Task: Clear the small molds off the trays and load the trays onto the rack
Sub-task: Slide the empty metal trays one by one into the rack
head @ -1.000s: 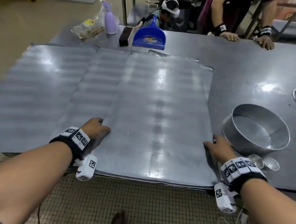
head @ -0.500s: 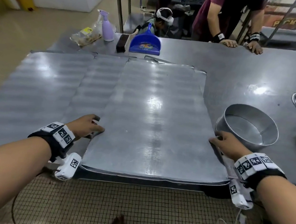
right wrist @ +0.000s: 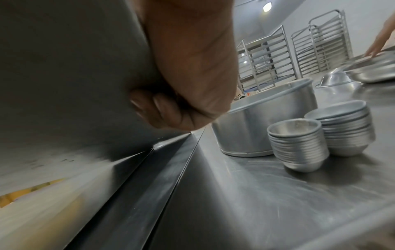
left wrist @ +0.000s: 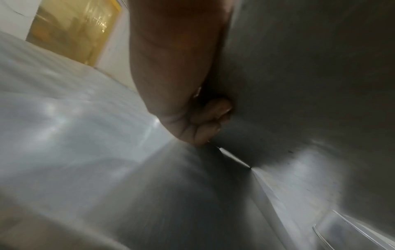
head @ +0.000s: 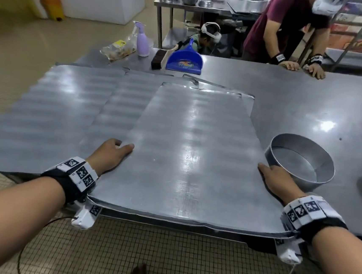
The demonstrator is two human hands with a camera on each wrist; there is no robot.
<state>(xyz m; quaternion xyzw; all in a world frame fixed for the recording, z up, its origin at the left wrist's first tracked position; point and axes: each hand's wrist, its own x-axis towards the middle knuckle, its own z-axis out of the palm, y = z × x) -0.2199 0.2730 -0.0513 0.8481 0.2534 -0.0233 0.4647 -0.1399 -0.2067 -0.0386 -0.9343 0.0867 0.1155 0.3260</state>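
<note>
A large empty metal tray (head: pixel 187 150) lies on top of other trays, its near edge raised and past the table's front edge. My left hand (head: pixel 113 153) grips its left side, thumb on top. Under the tray, the left wrist view shows curled fingers (left wrist: pixel 211 118) against the tray's underside (left wrist: pixel 299 67). My right hand (head: pixel 274 178) grips the right side the same way, fingers (right wrist: pixel 153 108) curled beneath. Two stacks of small molds (right wrist: pixel 297 147) stand on the table right of the tray. Tray racks (right wrist: pixel 267 59) stand by the far wall.
More trays (head: pixel 45 112) lie to the left on the steel table (head: pixel 290 98). A round pan (head: pixel 301 164) sits just beyond my right hand. A blue dustpan (head: pixel 185 61), brush (head: pixel 157 59) and spray bottle (head: pixel 143 39) are at the back. Another person (head: pixel 286 25) leans on the far edge.
Both hands have drawn the top tray toward me and lifted its near edge, which now hangs past the table's front. The head view has tilted up.
</note>
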